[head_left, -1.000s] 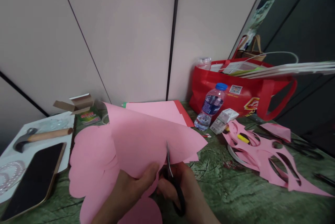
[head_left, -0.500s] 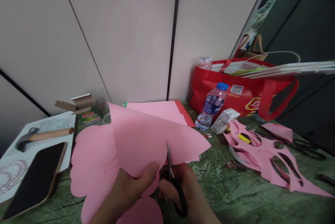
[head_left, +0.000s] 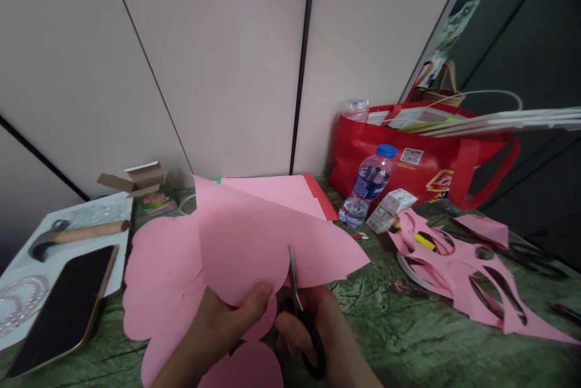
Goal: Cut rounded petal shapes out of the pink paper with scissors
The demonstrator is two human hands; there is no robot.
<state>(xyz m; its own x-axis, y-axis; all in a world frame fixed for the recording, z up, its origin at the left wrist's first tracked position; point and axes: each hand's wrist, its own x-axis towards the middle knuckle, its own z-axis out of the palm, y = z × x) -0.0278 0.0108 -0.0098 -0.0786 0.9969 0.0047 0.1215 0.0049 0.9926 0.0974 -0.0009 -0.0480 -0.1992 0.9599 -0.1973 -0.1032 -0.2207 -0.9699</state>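
Note:
My left hand (head_left: 231, 321) pinches the lower edge of a sheet of pink paper (head_left: 245, 230), thumb on top, fingers hidden beneath. The sheet is raised and tilted, with a curved cut running in from its near edge. In my right hand (head_left: 318, 321) are black-handled scissors (head_left: 313, 339), their blades nearly together at the cut, just right of my left thumb. Scalloped pink paper shapes (head_left: 163, 273) lie on the table below and left of the sheet, partly covered by my left hand and forearm.
Left: a hammer (head_left: 82, 233), a phone (head_left: 63, 309), pink beads (head_left: 31, 297) and an opened small box (head_left: 157, 197). Behind the sheet lies a red folder (head_left: 320, 194) with pink paper. Right: a water bottle (head_left: 367, 185), a red bag (head_left: 417, 164) and pink paper scraps (head_left: 472, 279).
The pink sheet has shifted slightly to the right at its corners. Both hands and the scissors stay almost where they were, and the cut looks about the same.

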